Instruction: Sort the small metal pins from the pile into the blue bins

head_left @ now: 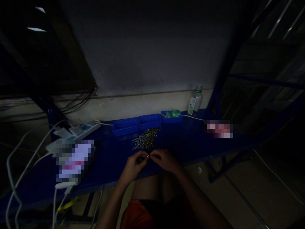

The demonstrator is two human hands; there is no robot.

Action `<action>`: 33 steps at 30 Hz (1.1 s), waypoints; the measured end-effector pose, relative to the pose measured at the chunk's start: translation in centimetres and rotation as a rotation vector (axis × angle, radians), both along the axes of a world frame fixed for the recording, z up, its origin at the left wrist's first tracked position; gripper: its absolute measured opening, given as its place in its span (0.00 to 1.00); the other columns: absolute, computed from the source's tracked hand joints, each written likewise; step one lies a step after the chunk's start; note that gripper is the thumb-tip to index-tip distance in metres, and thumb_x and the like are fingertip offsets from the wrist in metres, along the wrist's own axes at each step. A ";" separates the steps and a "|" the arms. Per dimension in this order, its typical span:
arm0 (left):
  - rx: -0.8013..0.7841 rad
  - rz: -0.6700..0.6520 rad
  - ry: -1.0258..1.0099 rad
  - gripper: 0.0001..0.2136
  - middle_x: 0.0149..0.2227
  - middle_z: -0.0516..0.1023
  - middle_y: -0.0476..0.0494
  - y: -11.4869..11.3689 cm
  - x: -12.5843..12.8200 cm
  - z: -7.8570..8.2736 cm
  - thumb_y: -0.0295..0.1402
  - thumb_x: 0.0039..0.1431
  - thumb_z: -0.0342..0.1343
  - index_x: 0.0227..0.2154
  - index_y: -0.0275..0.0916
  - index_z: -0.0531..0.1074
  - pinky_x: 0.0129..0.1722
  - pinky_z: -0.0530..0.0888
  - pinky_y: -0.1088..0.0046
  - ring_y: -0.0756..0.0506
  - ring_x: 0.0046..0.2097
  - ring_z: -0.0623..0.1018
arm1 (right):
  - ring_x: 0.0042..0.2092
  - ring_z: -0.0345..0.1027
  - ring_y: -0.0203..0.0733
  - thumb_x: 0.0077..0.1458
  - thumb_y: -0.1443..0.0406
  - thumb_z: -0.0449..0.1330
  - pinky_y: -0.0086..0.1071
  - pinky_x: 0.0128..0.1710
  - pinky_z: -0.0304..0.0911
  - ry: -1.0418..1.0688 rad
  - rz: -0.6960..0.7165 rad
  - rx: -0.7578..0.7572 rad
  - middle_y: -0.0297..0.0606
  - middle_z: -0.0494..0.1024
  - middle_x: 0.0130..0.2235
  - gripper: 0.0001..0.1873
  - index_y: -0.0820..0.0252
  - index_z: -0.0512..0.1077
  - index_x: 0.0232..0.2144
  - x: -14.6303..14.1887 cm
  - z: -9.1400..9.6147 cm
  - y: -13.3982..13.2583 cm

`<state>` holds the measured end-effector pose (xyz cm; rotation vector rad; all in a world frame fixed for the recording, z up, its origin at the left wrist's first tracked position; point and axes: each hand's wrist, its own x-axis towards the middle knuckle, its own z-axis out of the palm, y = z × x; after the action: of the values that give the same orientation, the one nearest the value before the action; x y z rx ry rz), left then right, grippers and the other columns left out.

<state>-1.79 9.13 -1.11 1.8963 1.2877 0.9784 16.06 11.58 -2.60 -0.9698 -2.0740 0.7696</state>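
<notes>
Your left hand (136,163) and right hand (164,160) meet fingertip to fingertip over the near edge of the table (107,156); between them sits a small shiny piece (148,156), pinched by thumb and finger from either side; it is too small and the light too dim to tell its long axis, or which hand bears more of it.

The relation that counts is straight ahead of that pinch: the pins (140,140) and brass bits (150,138) lie loose in one heap just beyond your fingertips, apart from both hands; the heap stretches from near left to far right; the silver pins fan out on its left, so your left hand is nearer to them; the bits run along its right, ahead of the gap between your hands.

Behind the heap stand the left bin (125,127), middle bin (150,122) and right bin (172,120); the last holds green stuff (175,113).
</notes>
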 end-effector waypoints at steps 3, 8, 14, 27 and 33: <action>-0.011 0.032 -0.025 0.07 0.34 0.76 0.46 0.1 -0.1 -0.3 0.30 0.52 0.53 0.34 0.36 0.71 0.37 0.68 0.75 0.48 0.36 0.74 | 0.35 0.68 0.33 0.56 0.64 0.53 0.24 0.35 0.59 0.078 0.003 -0.036 0.33 0.75 0.33 0.08 0.59 0.71 0.33 0.0 -0.1 0.1; -0.028 0.011 0.003 0.07 0.30 0.75 0.47 0.0 0.1 -0.2 0.33 0.52 0.53 0.32 0.35 0.71 0.34 0.68 0.76 0.49 0.33 0.73 | 0.34 0.68 0.34 0.55 0.63 0.54 0.25 0.34 0.59 0.049 0.003 -0.037 0.33 0.75 0.32 0.07 0.59 0.71 0.32 0.0 0.0 -0.1; -0.048 0.022 0.036 0.11 0.30 0.77 0.47 -0.1 0.1 -0.2 0.38 0.52 0.53 0.33 0.36 0.74 0.32 0.69 0.76 0.48 0.32 0.74 | 0.33 0.69 0.34 0.54 0.63 0.55 0.25 0.33 0.59 0.042 0.001 -0.048 0.33 0.76 0.31 0.07 0.59 0.71 0.30 0.1 0.1 -0.1; -0.033 0.036 0.050 0.11 0.33 0.78 0.46 0.0 0.0 0.0 0.36 0.56 0.50 0.33 0.37 0.74 0.35 0.69 0.76 0.47 0.35 0.75 | 0.35 0.70 0.34 0.54 0.62 0.55 0.26 0.35 0.61 0.131 -0.002 -0.090 0.34 0.76 0.33 0.08 0.60 0.70 0.33 0.1 -0.4 0.2; -0.011 0.011 0.046 0.10 0.29 0.75 0.47 -0.1 -0.1 -0.1 0.34 0.55 0.49 0.32 0.35 0.72 0.33 0.68 0.77 0.49 0.32 0.73 | 0.32 0.68 0.33 0.52 0.63 0.57 0.25 0.33 0.60 -0.009 -0.018 -0.046 0.33 0.75 0.31 0.06 0.59 0.71 0.32 -0.1 -0.5 0.1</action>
<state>-1.85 9.07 -1.24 1.9152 1.3292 0.9365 15.91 11.67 -3.08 -1.0177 -2.0602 0.8080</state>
